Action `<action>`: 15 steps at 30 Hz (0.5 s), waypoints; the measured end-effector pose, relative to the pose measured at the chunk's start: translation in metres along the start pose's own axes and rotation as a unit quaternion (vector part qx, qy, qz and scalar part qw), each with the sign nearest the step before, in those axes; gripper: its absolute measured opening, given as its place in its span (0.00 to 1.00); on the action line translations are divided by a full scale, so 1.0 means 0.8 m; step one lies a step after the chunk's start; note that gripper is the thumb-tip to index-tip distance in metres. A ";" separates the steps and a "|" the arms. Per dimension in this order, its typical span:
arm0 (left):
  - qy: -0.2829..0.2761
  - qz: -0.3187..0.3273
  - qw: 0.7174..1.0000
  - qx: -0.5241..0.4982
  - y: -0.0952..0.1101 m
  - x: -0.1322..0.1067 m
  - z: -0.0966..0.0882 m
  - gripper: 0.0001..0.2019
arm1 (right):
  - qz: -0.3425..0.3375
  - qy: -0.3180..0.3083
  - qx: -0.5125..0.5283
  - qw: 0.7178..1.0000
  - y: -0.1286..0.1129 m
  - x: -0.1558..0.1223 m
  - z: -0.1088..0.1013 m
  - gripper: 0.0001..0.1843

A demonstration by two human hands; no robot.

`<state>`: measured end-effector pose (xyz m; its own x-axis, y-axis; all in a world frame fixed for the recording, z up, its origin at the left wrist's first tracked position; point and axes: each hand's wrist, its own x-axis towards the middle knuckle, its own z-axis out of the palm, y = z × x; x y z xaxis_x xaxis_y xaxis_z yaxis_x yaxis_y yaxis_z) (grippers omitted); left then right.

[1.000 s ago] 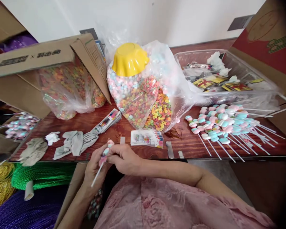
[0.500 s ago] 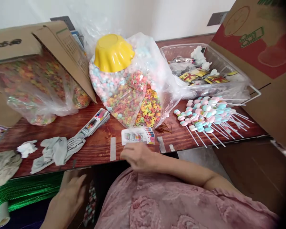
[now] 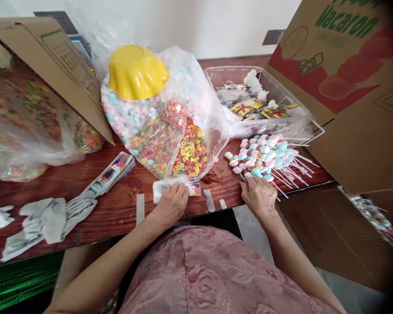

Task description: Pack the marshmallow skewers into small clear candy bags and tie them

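Note:
My left hand [image 3: 172, 201] rests on a small stack of printed plastic bags [image 3: 194, 187] at the table's front edge, its fingers curled together on the top bag. How firmly they grip is hidden. At the front of a pile of marshmallow skewers [image 3: 258, 152], my right hand [image 3: 259, 195] is closed around the white stick of one at the near left. The skewers carry pink, white and blue marshmallows. Behind the bags, a large clear bag [image 3: 212, 126] holds marshmallows and colourful ring-shaped candy [image 3: 190, 150], with an upturned yellow bowl [image 3: 137, 72] on top.
A clear plastic bin [image 3: 265, 122] with packets stands behind the skewers, beside a tall carton [image 3: 343, 96]. On the left are an open box [image 3: 68, 65] of bagged candy, another bag stack [image 3: 113, 174] and grey gloves [image 3: 52, 218]. Tape strips [image 3: 140, 209] stick to the table.
My left hand has risen from below the table edge onto the printed bags. My right hand has left the bags and moved right to the skewers. The view has shifted rightward.

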<state>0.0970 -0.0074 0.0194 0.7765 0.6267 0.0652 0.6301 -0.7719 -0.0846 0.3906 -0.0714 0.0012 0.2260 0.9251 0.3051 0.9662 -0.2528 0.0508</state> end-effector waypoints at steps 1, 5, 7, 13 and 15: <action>0.020 0.004 1.000 -0.005 -0.003 -0.004 0.004 0.12 | 0.007 -0.010 -0.005 1.000 -0.004 0.003 0.001 0.15; 0.109 -0.006 0.993 -0.031 -0.012 -0.013 0.019 0.09 | 0.067 -0.044 -0.001 0.997 -0.013 0.016 0.001 0.15; 0.149 -0.021 0.988 -0.037 -0.012 -0.014 0.024 0.09 | 0.109 -0.047 0.007 0.993 -0.008 0.019 -0.005 0.16; 0.136 -0.086 0.983 -0.091 0.000 -0.020 0.017 0.08 | 0.076 0.097 0.151 0.981 0.034 0.010 -0.067 0.16; 0.129 -0.099 0.978 -0.128 0.000 -0.020 0.015 0.09 | 0.024 0.110 0.231 0.966 0.042 0.003 -0.088 0.13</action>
<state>0.0844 -0.0158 0.0064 0.5928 0.7450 0.3059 0.7234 -0.6595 0.2044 0.4152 -0.0977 0.0709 0.2902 0.8200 0.4933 0.9185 -0.0940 -0.3841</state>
